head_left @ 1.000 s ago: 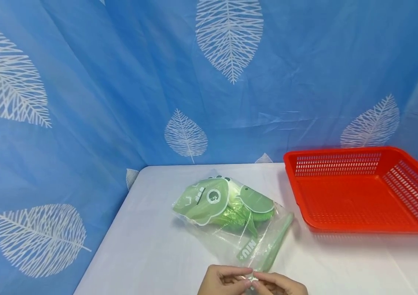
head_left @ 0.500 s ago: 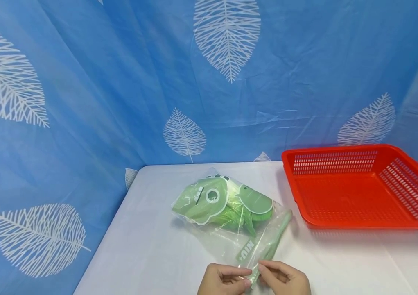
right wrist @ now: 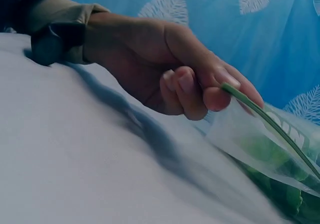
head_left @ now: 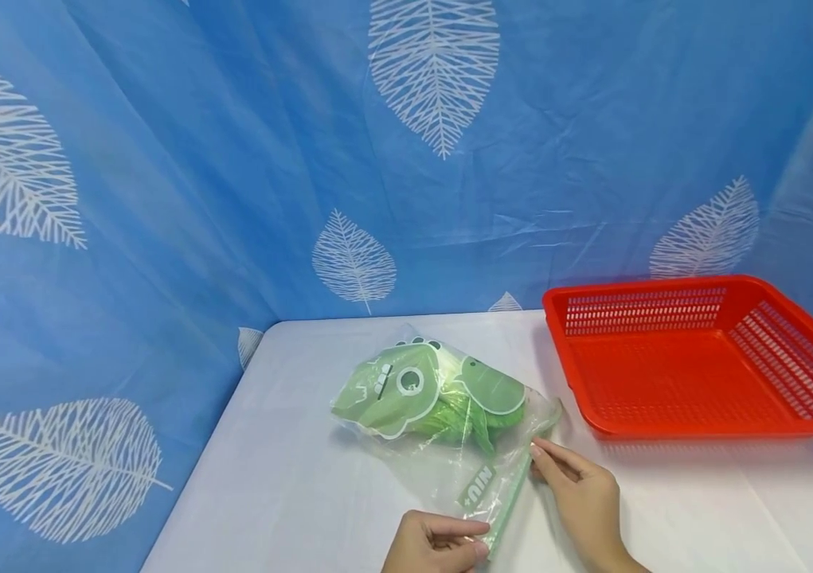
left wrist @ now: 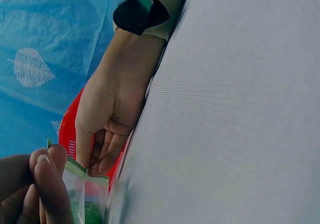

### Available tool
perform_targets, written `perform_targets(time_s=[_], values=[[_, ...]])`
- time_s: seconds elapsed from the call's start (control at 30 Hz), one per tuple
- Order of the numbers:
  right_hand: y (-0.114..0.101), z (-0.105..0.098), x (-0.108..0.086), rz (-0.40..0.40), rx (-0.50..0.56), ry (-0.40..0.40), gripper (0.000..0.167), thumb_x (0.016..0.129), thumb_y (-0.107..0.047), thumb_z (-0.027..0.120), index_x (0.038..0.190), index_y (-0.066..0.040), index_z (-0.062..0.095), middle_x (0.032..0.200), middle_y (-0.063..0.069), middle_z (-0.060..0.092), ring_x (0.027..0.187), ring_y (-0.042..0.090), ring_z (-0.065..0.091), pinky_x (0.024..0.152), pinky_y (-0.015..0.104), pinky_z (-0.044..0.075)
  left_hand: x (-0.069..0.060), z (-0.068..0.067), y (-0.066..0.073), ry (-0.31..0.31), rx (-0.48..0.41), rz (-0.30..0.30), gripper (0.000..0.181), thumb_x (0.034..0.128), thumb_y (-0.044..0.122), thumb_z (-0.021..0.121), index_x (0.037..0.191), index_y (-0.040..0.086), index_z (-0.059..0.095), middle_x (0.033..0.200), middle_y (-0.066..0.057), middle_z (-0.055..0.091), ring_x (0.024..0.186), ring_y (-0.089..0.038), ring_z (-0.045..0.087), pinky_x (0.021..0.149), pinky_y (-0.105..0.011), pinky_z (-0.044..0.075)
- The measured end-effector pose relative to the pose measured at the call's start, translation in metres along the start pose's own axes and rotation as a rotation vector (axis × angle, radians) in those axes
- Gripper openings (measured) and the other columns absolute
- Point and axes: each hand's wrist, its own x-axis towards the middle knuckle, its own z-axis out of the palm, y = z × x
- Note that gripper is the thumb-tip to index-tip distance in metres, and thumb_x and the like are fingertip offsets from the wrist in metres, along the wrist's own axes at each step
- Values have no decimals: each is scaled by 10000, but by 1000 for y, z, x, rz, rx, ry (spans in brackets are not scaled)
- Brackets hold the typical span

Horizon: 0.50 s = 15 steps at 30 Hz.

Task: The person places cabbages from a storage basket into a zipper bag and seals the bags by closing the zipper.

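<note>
A clear zip bag [head_left: 392, 398] with a green cartoon print lies on the white table in the head view, its opening edge towards me. Inside sits a leafy green vegetable [head_left: 452, 418], partly covered by the print. My left hand [head_left: 435, 543] pinches the near end of the green zip strip [head_left: 510, 501] between thumb and forefinger; the right wrist view also shows this left hand [right wrist: 170, 69] at the strip's end. Farther along the same edge, my right hand [head_left: 585, 501] pinches the strip with thumb and forefinger. The left wrist view shows the right hand [left wrist: 110, 104] there.
To the right of the bag stands a red plastic basket [head_left: 664, 390] with slotted sides. Blue cloth [head_left: 248, 159] with white leaf prints hangs behind and to the left of the white tabletop [head_left: 270, 477].
My right hand has slid away from the left hand, up and to the right along the zip strip. The left hand stays at the near end, and the strip now lies straighter.
</note>
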Motion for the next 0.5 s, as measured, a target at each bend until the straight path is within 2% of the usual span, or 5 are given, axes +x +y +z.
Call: perform_targets(time_s=[0.13,0.33,0.5], values=[[3,0,8,-52,-5,30,189,904,-70,781,1086,-23,796,882,81,781,708,104,745,693,163,575,0,0,0,-1,0,3,204,845,157,826,1024,60,828,713,-31,738,576,-18,626,536,-142,507],[2,0,21,-45,-33,88,187,905,-89,785,1080,-25,800,904,101,779,691,68,736,684,156,572,0,-1,0,-6,5,19,205,851,163,822,1031,64,827,698,-12,732,571,-18,621,528,-139,501],[3,0,33,-17,-9,123,193,898,-84,791,1073,-3,798,934,115,777,688,41,730,677,171,576,-1,-1,1,-12,7,21,210,849,163,825,1032,59,826,715,-23,740,581,-21,628,545,-146,511]])
